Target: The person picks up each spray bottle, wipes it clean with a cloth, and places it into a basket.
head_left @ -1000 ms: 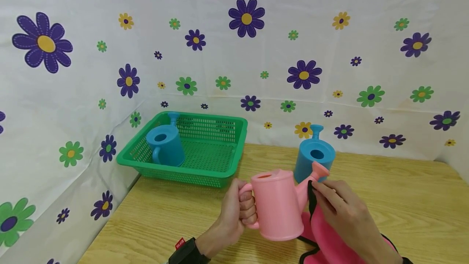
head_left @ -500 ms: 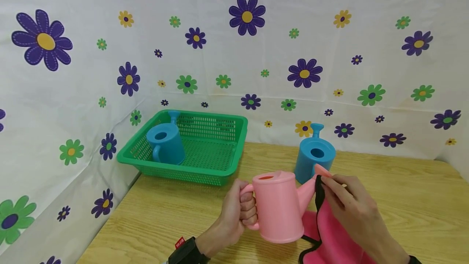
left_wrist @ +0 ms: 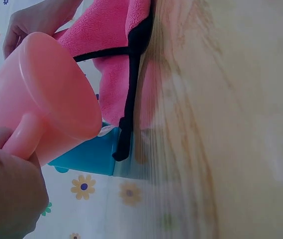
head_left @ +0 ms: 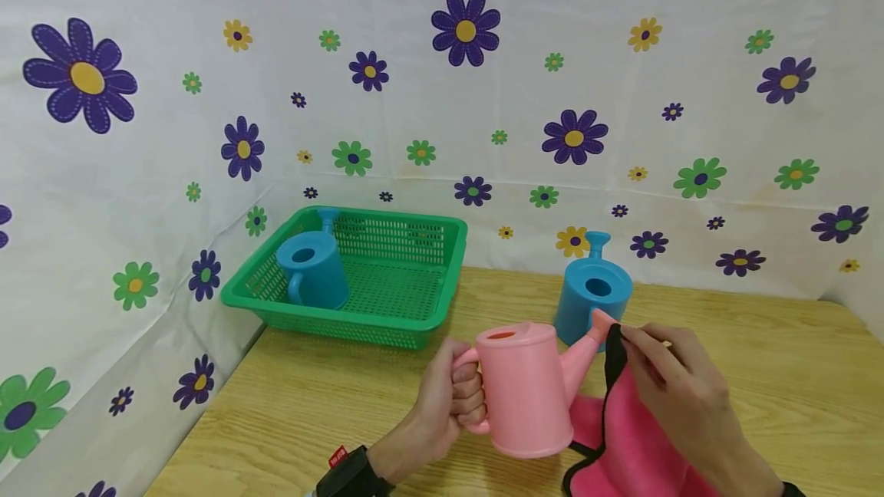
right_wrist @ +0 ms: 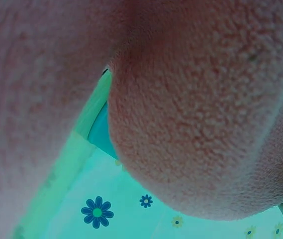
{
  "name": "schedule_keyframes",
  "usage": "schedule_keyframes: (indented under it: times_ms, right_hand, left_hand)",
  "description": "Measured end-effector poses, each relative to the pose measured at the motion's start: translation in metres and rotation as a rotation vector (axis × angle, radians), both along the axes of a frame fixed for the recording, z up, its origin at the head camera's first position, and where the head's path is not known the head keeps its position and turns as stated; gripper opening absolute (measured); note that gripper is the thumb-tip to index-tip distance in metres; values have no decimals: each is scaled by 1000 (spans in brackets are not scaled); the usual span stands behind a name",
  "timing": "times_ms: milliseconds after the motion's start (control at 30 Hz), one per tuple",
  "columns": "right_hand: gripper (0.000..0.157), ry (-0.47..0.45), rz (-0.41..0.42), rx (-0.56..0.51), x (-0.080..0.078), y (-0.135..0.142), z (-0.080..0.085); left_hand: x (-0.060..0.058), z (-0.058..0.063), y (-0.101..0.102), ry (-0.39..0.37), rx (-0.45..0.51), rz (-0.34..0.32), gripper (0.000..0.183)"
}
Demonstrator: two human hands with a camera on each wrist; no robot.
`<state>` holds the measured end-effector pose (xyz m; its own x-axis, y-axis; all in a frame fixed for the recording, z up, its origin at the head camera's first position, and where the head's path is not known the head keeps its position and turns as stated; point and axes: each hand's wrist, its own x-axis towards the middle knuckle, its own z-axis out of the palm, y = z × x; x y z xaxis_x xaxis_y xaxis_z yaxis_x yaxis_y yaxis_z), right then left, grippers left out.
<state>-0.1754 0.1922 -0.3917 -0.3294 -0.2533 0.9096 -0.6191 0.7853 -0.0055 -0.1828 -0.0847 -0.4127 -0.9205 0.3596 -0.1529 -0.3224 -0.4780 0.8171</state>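
My left hand (head_left: 449,397) grips the handle of a pink watering can (head_left: 525,397), held upright just above the table. At the right, my right hand (head_left: 691,393) pinches the black-edged corner of a pink cloth (head_left: 642,436) beside the tip of the can's spout. The cloth hangs down under the hand onto the table. In the left wrist view the can (left_wrist: 56,89) shows its base, with the cloth (left_wrist: 114,84) behind it. Fuzzy cloth (right_wrist: 196,124) fills most of the right wrist view and hides the fingers there.
A green basket (head_left: 452,274) stands at the back left, with a blue watering can (head_left: 318,274) in it. A second blue watering can (head_left: 576,309) stands on the wooden table (head_left: 311,405) behind the pink spout. A flower-patterned sheet (head_left: 414,98) hangs behind.
My right hand has slid right along the spout to its tip, drawing the cloth with it. The spout tip dipped slightly; my left hand has barely moved.
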Motion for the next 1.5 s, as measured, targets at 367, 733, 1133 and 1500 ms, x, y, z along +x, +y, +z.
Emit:
schedule_keyframes:
  times_ms: [367,733,1133,1500]
  right_hand:
    - [26,-444,-48,-360,3,31,19]
    - [54,-745,17,-341,2,65,37]
    - [41,-250,138,-34,-2,66,53]
    - [49,-204,349,338,-17,15,84]
  left_hand:
    - [-3,2,-2,171,-222,40,41]
    - [-4,1,-8,437,-414,-253,33]
    - [-1,4,-5,421,-432,-213,34]
    - [0,4,2,431,-427,-262,41]
